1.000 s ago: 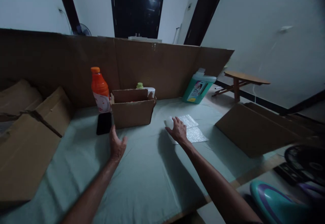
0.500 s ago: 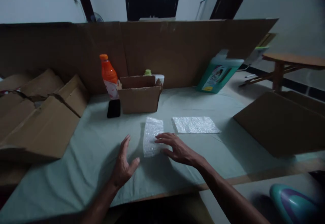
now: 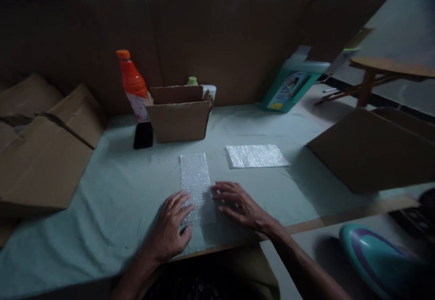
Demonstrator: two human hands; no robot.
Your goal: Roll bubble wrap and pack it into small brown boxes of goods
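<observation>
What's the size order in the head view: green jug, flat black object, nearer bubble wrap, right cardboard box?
Right cardboard box
Green jug and nearer bubble wrap: too alike to rank; the wrap lies closer
Flat black object

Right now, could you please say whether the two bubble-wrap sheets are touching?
Apart: the head view shows green cloth between the near sheet and the far sheet.

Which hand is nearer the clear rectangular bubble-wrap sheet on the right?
Right. The right hand is just in front of that sheet; the left hand is farther left.
</observation>
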